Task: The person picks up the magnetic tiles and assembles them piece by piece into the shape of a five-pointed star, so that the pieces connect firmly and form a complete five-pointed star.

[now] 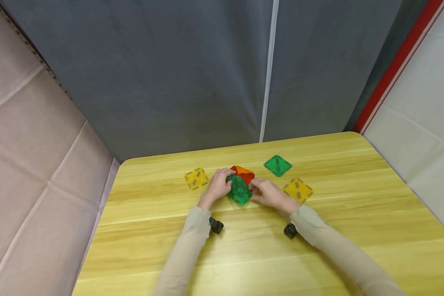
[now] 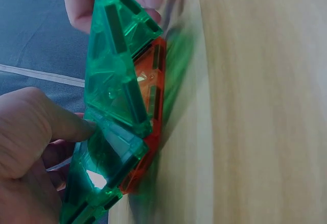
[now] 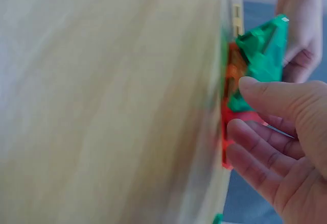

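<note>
A small structure of translucent magnetic tiles stands on the table, green tiles (image 1: 240, 191) at the near side and red-orange tiles (image 1: 246, 175) behind and below. My left hand (image 1: 219, 185) holds its left side; in the left wrist view the thumb (image 2: 76, 127) presses a green tile (image 2: 115, 71) with the fingers behind it. At the right side my right hand (image 1: 267, 192) pinches a green tile edge between thumb (image 3: 260, 94) and forefinger, its other fingers loosely bent beside the red tile (image 3: 245, 116). The hands partly cover the structure.
A yellow tile (image 1: 196, 179) lies flat left of the structure. Another yellow tile (image 1: 298, 190) lies by the right wrist, with a green tile pair (image 1: 278, 165) farther back. Grey curtain (image 1: 170, 82) hangs behind the wooden table (image 1: 144, 246).
</note>
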Available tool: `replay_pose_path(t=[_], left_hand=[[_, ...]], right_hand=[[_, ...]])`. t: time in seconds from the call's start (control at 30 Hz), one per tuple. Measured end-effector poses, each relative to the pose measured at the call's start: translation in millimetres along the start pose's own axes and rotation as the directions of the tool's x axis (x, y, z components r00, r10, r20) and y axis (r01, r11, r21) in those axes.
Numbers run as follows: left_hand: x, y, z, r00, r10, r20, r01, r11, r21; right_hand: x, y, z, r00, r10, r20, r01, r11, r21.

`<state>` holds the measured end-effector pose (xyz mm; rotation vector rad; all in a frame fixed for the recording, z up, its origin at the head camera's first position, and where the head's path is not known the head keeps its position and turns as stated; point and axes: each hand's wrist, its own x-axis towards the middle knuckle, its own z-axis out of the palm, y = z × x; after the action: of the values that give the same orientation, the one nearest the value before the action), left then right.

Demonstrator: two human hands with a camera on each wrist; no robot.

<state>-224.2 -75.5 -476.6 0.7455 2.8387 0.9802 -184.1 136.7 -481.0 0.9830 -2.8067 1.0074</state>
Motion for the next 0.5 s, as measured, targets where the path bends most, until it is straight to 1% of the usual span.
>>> replay_pose_path(t=[0.13,0.23,0.37,0.5], left_hand=[[-0.7,-0.2,-0.1,1.000,-0.012,0.015,0.012,1.000,-0.012],[-0.6,0.1,-0.5,1.000,-0.023,0.019,0.023,1.000,-0.012],[0.8,0.3,-0.5,0.999,-0.022,0.027,0.021,1.000,0.002],[1.7,-1.0,-2.5,0.999,-0.009,0.032,0.009,1.000,-0.001]], right_hand=[[-8.2,6.0,-7.6,0.999,-0.008,-0.044,0.010,0.999,0.037],[-14.5,10.8,-13.7,0.998,-0.003,-0.056,0.005,0.999,0.038],[-25.8,15.0,-25.0,0.995,0.064,-0.077,-0.063,0.998,0.018],[-41.8,23.6,-37.8,0.982,0.137,-0.133,-0.140,0.990,-0.014]])
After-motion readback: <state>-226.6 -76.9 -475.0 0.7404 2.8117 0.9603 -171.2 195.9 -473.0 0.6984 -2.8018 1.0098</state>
